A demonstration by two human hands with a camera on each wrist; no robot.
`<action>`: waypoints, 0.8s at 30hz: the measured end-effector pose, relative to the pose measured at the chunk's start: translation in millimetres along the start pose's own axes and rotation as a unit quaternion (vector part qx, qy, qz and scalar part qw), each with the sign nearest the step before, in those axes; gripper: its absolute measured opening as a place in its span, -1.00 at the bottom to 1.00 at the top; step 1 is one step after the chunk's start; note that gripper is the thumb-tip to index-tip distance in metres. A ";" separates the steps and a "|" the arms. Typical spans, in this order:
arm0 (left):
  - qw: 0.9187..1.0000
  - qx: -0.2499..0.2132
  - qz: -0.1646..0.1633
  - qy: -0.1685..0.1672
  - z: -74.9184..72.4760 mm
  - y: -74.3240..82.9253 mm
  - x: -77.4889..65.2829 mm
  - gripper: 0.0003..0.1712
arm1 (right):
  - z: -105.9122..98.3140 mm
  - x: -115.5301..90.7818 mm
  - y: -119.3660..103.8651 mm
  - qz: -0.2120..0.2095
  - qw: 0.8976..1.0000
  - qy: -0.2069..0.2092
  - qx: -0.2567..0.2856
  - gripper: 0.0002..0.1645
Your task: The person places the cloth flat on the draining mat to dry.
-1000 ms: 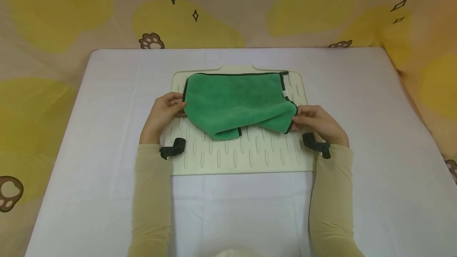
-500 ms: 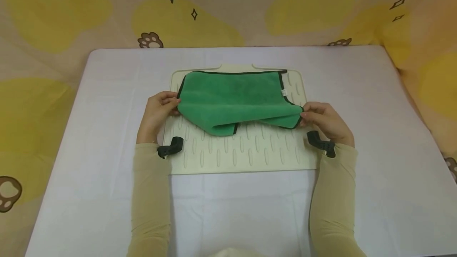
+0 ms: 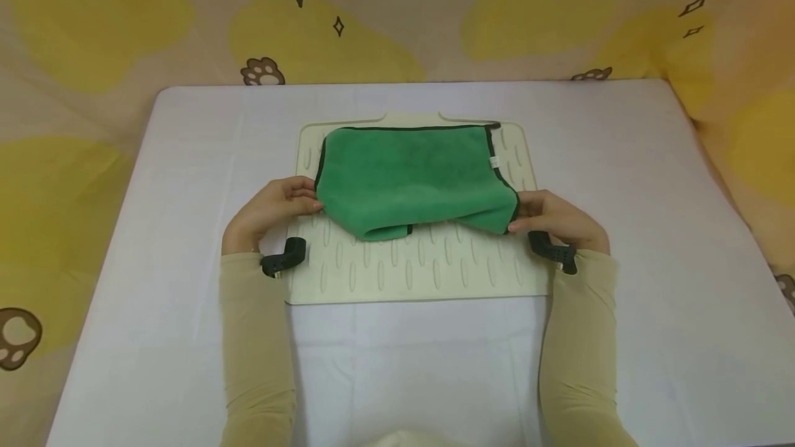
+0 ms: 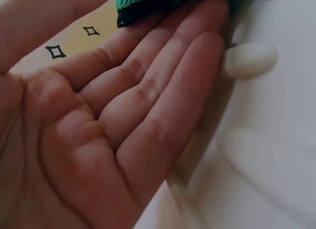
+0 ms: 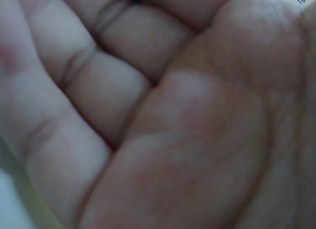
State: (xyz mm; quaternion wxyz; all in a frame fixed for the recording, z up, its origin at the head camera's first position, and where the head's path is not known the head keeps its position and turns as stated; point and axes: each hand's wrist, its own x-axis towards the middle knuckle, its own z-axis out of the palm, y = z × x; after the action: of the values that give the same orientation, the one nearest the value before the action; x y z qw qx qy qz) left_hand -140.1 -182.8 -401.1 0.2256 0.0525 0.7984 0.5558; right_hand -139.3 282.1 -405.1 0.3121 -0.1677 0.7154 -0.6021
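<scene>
A green plush towel (image 3: 410,171) with black edging lies over a cream ridged mat (image 3: 385,281). Its back edge runs straight, while its front edge is raised and folded under in places. At the towel's left edge my left hand (image 3: 273,205) holds it, thumb near the front and fingers reaching under. The left wrist view shows the towel's dark border (image 4: 143,13) over the fingertips of nearly straight fingers. My right hand (image 3: 559,218) grips the front right corner between thumb and fingers. In the right wrist view the palm and bent fingers (image 5: 64,56) hide nearly all the towel.
The mat lies on a white-covered table (image 3: 155,226). A patterned yellow and beige cloth (image 3: 373,12) hangs behind the table and along its sides. Black wrist devices (image 3: 284,257) sit at both sleeve cuffs. A small white tag (image 3: 494,162) shows on the towel's right edge.
Both hands first spread apart, stretching the towel's front sideways. Since then they have come lower toward the person, and the right hand inward, so the towel's front sags and looks narrower.
</scene>
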 end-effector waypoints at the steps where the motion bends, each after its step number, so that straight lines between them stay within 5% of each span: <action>1: 1.000 0.003 0.004 -0.004 0.4 -0.2 0.1 -0.61 | 0.5 0.9 0.4 0.005 1.000 -0.004 -0.001 -0.65; 9: 0.999 -0.018 0.027 0.004 4.3 -1.2 3.1 -0.75 | 0.1 1.7 1.2 0.006 0.999 0.026 -0.036 -0.81; 24: 0.998 -0.030 0.054 0.024 3.2 -2.1 3.1 -0.82 | -7.1 -9.6 2.3 -0.026 0.998 0.059 -0.008 -0.81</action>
State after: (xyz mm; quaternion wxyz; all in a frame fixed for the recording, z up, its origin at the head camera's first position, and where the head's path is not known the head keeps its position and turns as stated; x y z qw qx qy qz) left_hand -141.1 -179.8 -404.9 0.1777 0.0750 0.7824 0.5921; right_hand -136.4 293.9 -404.4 0.2523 -0.1535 0.7327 -0.6131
